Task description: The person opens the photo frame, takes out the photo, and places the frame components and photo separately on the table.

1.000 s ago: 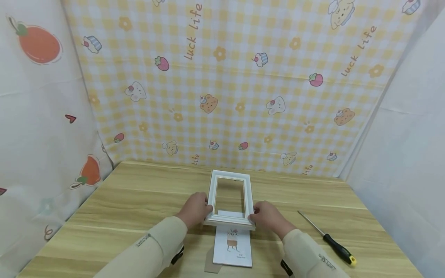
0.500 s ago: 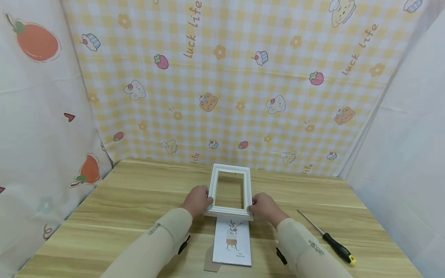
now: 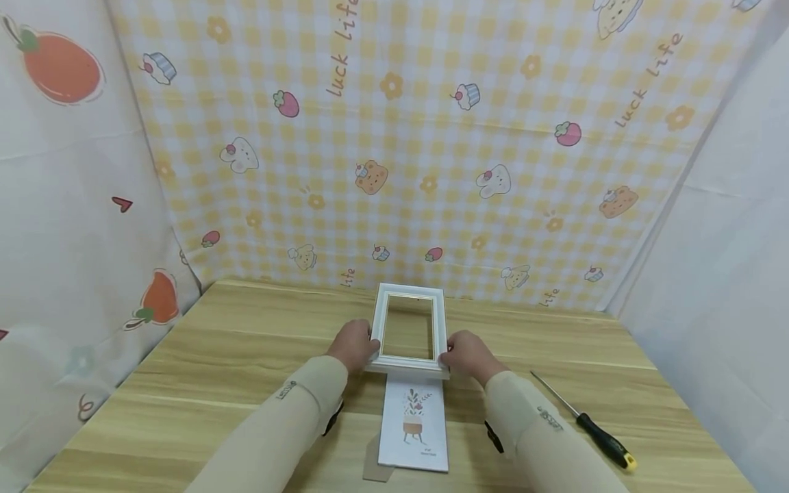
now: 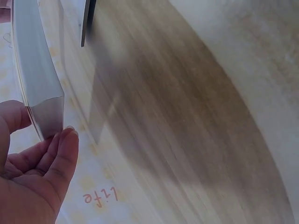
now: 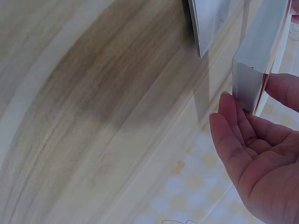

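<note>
A white picture frame (image 3: 409, 365) with an open middle is held by both hands near its front corners; wood grain shows through the opening. On its left side my left hand (image 3: 354, 346) grips the edge, thumb on the front face. My right hand (image 3: 470, 355) grips the opposite side the same way. In the left wrist view the left hand (image 4: 39, 172) has its fingers under the frame's corner (image 4: 46, 112). The right wrist view shows the right hand (image 5: 261, 140) pinching the other corner (image 5: 247, 84). Below the frame lies a white printed board (image 3: 414, 424) with a potted-plant picture.
A screwdriver (image 3: 585, 421) with a black and yellow handle lies on the wooden table (image 3: 246, 383) at the right. A small grey-brown flap (image 3: 377, 469) sticks out from under the board's left side. A checked cloth (image 3: 407, 137) hangs behind the table.
Both hands have carried the frame away from me toward the back of the table. More of the printed board shows in front of it. The screwdriver stays put.
</note>
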A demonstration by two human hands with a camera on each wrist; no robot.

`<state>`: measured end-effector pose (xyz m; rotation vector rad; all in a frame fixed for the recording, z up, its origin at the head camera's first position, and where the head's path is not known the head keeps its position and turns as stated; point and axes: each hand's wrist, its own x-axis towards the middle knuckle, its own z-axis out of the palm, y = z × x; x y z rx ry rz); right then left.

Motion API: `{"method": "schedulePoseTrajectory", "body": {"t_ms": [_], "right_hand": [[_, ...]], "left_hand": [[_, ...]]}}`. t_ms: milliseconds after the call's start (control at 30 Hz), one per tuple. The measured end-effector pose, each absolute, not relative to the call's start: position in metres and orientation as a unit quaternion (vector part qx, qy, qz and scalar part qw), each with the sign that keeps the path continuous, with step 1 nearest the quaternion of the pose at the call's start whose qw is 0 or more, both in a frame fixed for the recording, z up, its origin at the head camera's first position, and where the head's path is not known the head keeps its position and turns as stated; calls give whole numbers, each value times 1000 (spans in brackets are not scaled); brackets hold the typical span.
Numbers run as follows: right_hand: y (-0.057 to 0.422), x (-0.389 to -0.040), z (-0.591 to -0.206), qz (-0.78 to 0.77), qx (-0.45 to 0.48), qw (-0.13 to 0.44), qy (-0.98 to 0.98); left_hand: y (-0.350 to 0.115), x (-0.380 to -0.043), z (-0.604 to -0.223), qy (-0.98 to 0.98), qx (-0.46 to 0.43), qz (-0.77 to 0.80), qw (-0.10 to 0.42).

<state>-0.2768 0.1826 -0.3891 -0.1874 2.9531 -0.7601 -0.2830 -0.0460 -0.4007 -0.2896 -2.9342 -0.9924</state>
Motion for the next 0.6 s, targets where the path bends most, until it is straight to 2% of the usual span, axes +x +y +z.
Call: {"method": "schedulePoseTrajectory", "body": {"t_ms": [300, 600], "right_hand": [[184, -289, -392, -246, -55, 60, 966], [185, -296, -394, -252, -66, 52, 964]], "left_hand": [[-44, -294, -402, -947, -88, -308, 2], [-43, -303, -407, -947, -86, -310, 6]]}}
